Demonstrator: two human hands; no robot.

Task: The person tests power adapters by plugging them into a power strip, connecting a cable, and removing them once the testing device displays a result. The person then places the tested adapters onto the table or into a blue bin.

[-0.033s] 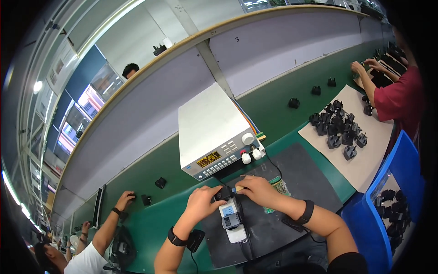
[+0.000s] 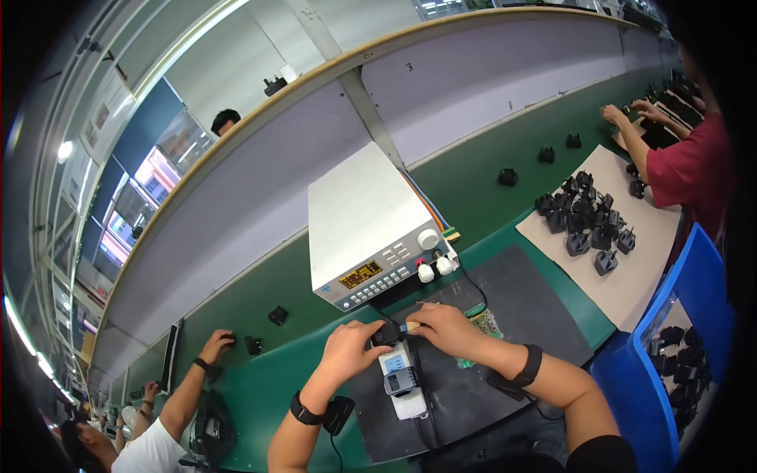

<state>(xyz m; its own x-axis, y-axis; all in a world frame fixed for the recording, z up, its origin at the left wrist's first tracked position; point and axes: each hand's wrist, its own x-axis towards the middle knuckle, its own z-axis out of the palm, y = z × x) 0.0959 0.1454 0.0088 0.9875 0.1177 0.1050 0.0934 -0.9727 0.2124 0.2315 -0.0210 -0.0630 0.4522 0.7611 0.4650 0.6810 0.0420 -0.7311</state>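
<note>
My left hand (image 2: 349, 347) is closed around a black plug adapter (image 2: 385, 334) at the upper end of a white power strip (image 2: 409, 407). From the right, my right hand (image 2: 447, 326) pinches a USB plug (image 2: 412, 325) with a blue tip and a pale yellowish body, against the adapter's side. How far the plug sits in the adapter cannot be made out. Below the adapter, a small blue-and-white panel (image 2: 393, 362) shows on the strip, beside a grey-black block (image 2: 400, 381). A green circuit board (image 2: 486, 322) lies partly behind my right hand.
A white bench instrument (image 2: 367, 213) with a lit display stands behind my hands. Many black adapters (image 2: 583, 213) lie on cardboard (image 2: 631, 296) at right, near a blue chair or bin (image 2: 623, 394). Co-workers sit at both sides; one hand (image 2: 217, 347) reaches in from the left.
My hands and the adapter have not visibly moved. At far right, the co-worker's hand has shifted slightly left.
</note>
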